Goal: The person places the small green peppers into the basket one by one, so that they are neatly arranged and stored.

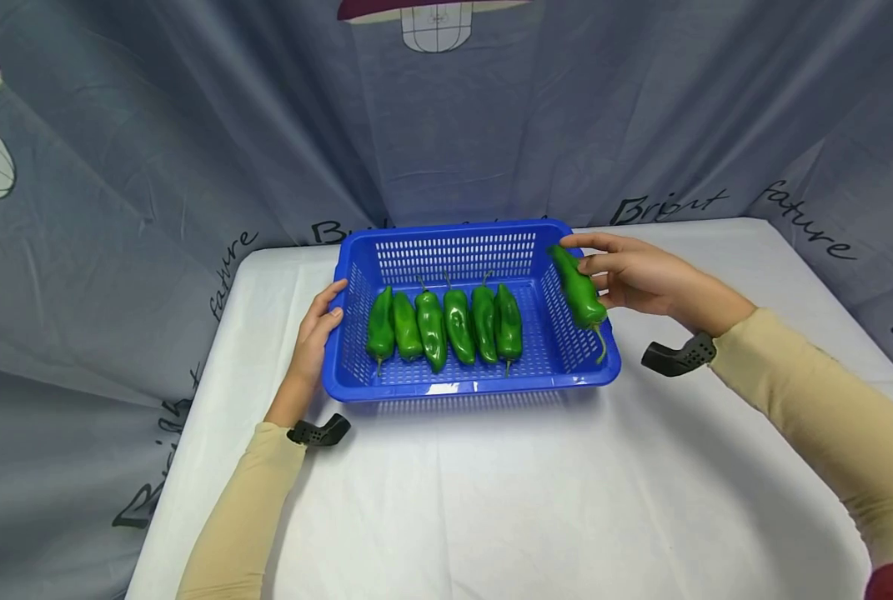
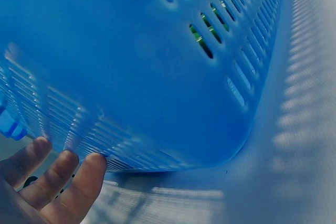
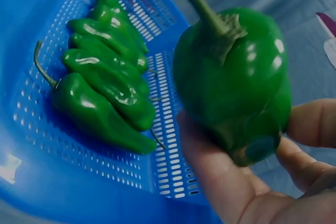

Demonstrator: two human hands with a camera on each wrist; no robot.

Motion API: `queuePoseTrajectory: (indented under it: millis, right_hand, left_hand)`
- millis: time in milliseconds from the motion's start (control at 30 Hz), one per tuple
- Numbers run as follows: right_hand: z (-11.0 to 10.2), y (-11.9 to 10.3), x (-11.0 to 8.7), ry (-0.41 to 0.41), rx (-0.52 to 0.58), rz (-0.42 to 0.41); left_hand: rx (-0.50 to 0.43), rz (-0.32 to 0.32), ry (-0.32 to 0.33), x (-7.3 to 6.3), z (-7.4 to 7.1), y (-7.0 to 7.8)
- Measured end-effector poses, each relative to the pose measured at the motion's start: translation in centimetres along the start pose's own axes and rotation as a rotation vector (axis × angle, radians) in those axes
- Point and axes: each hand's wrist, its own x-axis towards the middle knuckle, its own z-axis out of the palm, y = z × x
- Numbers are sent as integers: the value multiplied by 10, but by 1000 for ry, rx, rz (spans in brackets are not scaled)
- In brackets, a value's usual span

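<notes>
My right hand [image 1: 629,271] holds a green pepper [image 1: 577,287] between thumb and fingers over the right end of a blue plastic basket [image 1: 461,389]. Its stem points down toward the front in the head view; the right wrist view shows the stem end of the same pepper [image 3: 231,77] close up. Several more green peppers [image 1: 457,325] lie side by side in the basket, toward its left and middle. At the left end, my left hand [image 1: 314,333] grips the basket's side near the rim. The left wrist view shows fingertips [image 2: 94,163] against the slotted outer wall [image 2: 157,77].
A white cloth [image 1: 446,483] covers the table under the basket. Grey-blue curtain [image 1: 281,125] with printed lettering hangs behind and at both sides. Black wrist devices [image 1: 679,356] sit on both forearms.
</notes>
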Motion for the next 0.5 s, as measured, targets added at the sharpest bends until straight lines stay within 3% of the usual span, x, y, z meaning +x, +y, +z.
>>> queuePoseTrajectory:
  millis: [500]
  right_hand:
    - [34, -2, 32, -18, -132, 59]
  left_hand:
    - [-5, 1, -2, 0, -1, -1]
